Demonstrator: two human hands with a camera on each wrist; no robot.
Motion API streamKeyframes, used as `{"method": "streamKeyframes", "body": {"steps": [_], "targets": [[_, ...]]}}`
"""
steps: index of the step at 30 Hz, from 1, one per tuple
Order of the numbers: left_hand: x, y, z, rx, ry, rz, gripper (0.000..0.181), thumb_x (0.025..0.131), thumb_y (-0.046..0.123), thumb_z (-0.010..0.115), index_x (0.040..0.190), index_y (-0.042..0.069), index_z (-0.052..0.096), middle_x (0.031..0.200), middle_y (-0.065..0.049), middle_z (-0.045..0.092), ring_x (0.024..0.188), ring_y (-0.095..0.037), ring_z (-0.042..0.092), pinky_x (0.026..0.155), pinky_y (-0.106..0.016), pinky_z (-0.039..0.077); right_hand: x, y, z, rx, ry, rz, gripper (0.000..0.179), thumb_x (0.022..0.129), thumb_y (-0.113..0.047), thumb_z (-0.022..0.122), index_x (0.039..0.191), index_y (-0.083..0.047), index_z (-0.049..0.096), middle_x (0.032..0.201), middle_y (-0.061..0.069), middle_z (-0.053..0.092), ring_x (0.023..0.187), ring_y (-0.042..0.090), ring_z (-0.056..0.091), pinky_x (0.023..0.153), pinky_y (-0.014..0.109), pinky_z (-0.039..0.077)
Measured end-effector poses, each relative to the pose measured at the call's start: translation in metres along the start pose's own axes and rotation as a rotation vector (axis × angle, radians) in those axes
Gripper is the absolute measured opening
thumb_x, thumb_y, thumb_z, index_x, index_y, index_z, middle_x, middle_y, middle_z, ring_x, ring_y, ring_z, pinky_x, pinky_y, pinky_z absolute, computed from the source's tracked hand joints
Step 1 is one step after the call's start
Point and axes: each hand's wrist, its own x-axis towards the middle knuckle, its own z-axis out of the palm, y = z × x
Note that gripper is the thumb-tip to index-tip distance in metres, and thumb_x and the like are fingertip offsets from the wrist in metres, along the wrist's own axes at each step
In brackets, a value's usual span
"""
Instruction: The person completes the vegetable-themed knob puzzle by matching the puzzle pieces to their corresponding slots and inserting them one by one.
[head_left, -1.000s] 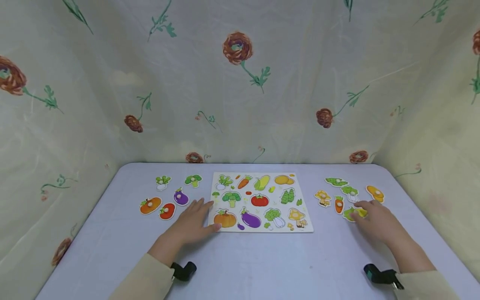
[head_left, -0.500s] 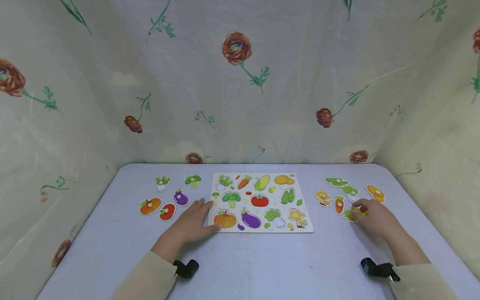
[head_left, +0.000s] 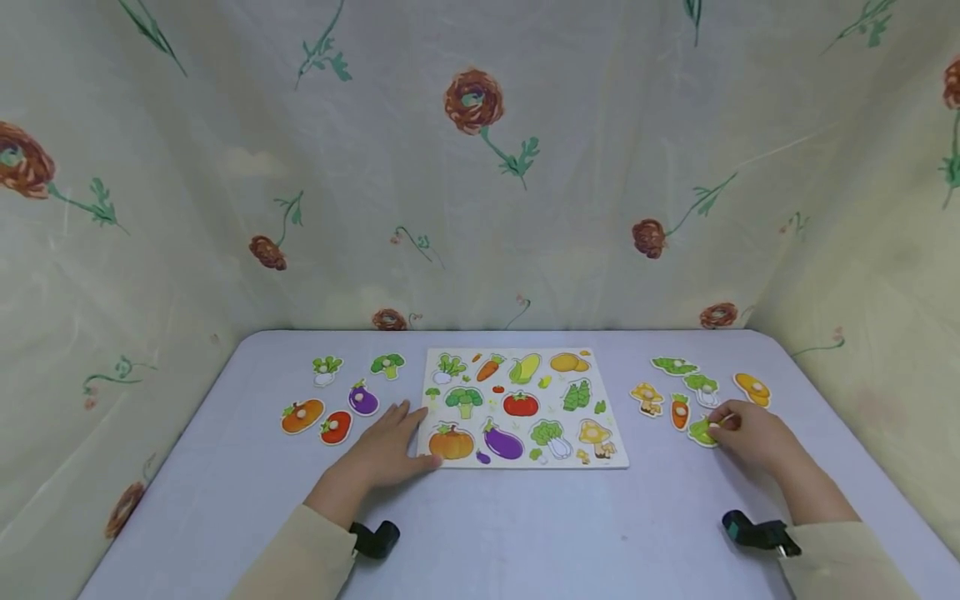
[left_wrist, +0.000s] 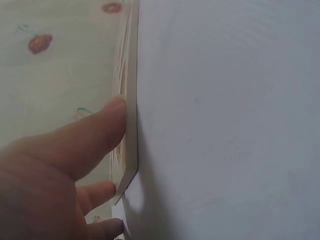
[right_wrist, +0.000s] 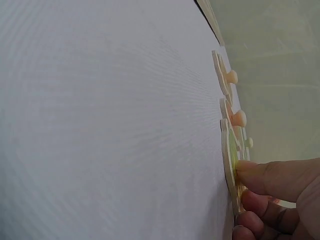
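Note:
A white puzzle board [head_left: 480,461] printed with vegetables lies mid-table. My left hand [head_left: 384,446] rests at its lower left corner, fingers spread along the left side and thumb on the front edge. In the left wrist view that thumb [left_wrist: 95,137] presses the board's edge [left_wrist: 131,100]. Over on the right, my right hand [head_left: 756,433] pinches a green-and-yellow corn piece [head_left: 702,432] between thumb and fingers. The right wrist view shows the corn piece [right_wrist: 229,155] nearly flat on the table, its knob hidden by the fingers.
Around the right hand lie a carrot piece [head_left: 680,411], a mushroom piece [head_left: 647,398], a cabbage piece [head_left: 702,387], a pea pod piece [head_left: 674,366] and a potato piece [head_left: 752,389]. Left of the board are pumpkin [head_left: 303,416], tomato [head_left: 336,427], eggplant [head_left: 363,399], broccoli and radish pieces.
My right thumb and fingers have drawn together on the corn piece, which has barely moved. The left hand stays on the board's corner.

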Motion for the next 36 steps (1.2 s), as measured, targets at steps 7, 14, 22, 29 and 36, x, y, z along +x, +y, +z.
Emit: {"method": "streamKeyframes", "body": {"steps": [7, 14, 22, 29, 36], "targets": [[0.000, 0.000, -0.001, -0.017, -0.005, -0.006, 0.085, 0.085, 0.049, 0.075, 0.155, 0.015, 0.039, 0.164, -0.015, 0.024, 0.152, -0.035, 0.015, 0.117, -0.061, 0.024, 0.003, 0.000, 0.001, 0.008, -0.008, 0.023, 0.021, 0.094, -0.015, 0.066, 0.105, 0.003, 0.063, 0.086, 0.012, 0.059, 0.079, 0.027, 0.053, 0.064, 0.034, 0.042], [0.001, 0.000, -0.003, -0.031, -0.020, -0.002, 0.086, 0.084, 0.048, 0.076, 0.154, 0.015, 0.040, 0.164, -0.015, 0.025, 0.152, -0.034, 0.016, 0.116, -0.061, 0.024, 0.002, -0.003, -0.001, 0.003, -0.005, 0.039, 0.017, 0.094, -0.014, 0.067, 0.102, 0.002, 0.064, 0.086, 0.012, 0.060, 0.079, 0.027, 0.053, 0.065, 0.035, 0.043], [0.002, 0.000, -0.003, -0.039, -0.021, -0.008, 0.086, 0.084, 0.048, 0.077, 0.154, 0.016, 0.040, 0.164, -0.014, 0.024, 0.152, -0.033, 0.016, 0.116, -0.061, 0.024, -0.003, -0.005, -0.008, -0.021, -0.009, 0.014, 0.017, 0.095, -0.015, 0.066, 0.102, 0.001, 0.065, 0.087, 0.012, 0.062, 0.080, 0.027, 0.054, 0.066, 0.036, 0.041], [0.001, 0.000, -0.003, -0.042, -0.019, -0.011, 0.085, 0.083, 0.047, 0.077, 0.154, 0.016, 0.041, 0.164, -0.014, 0.025, 0.152, -0.034, 0.016, 0.116, -0.062, 0.024, -0.009, -0.014, -0.016, -0.026, 0.008, -0.028, 0.017, 0.093, -0.013, 0.067, 0.100, 0.002, 0.065, 0.086, 0.011, 0.062, 0.078, 0.027, 0.054, 0.063, 0.034, 0.041], [0.001, 0.001, -0.004, -0.041, -0.022, -0.015, 0.085, 0.084, 0.046, 0.077, 0.154, 0.016, 0.040, 0.164, -0.014, 0.025, 0.152, -0.033, 0.015, 0.117, -0.060, 0.024, -0.015, -0.037, -0.025, -0.043, 0.029, -0.097, 0.014, 0.093, -0.011, 0.068, 0.100, 0.001, 0.065, 0.084, 0.008, 0.060, 0.076, 0.025, 0.053, 0.060, 0.033, 0.043]]}}
